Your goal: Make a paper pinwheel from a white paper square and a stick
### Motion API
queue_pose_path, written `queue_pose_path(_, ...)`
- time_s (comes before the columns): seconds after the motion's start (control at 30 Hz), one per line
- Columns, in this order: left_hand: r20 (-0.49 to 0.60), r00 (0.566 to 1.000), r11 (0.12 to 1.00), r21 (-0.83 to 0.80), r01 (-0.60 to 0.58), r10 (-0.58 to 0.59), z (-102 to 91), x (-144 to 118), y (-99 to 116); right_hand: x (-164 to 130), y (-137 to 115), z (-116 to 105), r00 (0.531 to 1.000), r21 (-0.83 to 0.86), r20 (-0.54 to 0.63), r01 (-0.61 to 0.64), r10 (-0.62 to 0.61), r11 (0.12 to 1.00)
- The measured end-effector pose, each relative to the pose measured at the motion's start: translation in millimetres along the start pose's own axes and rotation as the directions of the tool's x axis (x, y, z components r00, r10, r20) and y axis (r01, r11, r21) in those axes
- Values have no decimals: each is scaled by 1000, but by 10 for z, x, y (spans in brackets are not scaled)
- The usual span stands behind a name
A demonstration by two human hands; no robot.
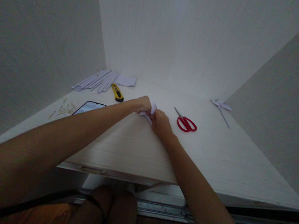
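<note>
My left hand point(144, 104) and my right hand point(161, 121) meet above the middle of the white table. Both are closed on a folded piece of white paper point(153, 108). One curved flap of it sticks up between my hands, and a flat strip shows below them. My fingers hide the rest of its shape. To the right of my right hand lie red-handled scissors point(186, 123), blades pointing up and left. Beyond my left forearm is a yellow utility knife point(117, 93).
Rolled paper sticks point(103, 80) lie at the back left beside a sheet of paper point(126, 80). A phone point(89, 107) and loose dried stems point(67, 108) are at the left. A paper pinwheel on a stick point(222, 105) rests at the far right. Walls enclose the table.
</note>
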State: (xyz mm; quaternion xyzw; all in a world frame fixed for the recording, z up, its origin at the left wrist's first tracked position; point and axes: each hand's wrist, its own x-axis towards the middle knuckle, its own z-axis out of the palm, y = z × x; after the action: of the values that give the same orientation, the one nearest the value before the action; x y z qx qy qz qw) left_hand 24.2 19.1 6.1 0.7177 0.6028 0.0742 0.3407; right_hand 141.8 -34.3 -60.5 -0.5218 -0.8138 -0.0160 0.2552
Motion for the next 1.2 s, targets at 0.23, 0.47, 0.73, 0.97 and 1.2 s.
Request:
queue_pose_path(0.23, -289, 957, 986, -149, -75, 29, 136, 28, -79, 3, -29, -26, 999, -47, 33, -22, 24, 999)
queue_pose_path(0.47, -274, 962, 1000, 2, -5, 5, 129, -12, -24, 12, -34, -14, 999, -63, 37, -12, 15, 998)
queue_pose_path(0.73, -280, 960, 997, 77, 9, 12, 120, -52, 15, 17, -36, -20, 998, -52, 37, -41, 43, 998)
queue_pose_path(0.97, -271, 962, 992, 122, 12, 22, 104, -98, 58, 20, -31, -8, 995, -49, 66, -77, 80, 996)
queue_pose_path(1.2, -206, 978, 984, 172, 54, -17, 85, -124, 82, 29, -40, -13, 992, -65, 81, -88, 93, 994)
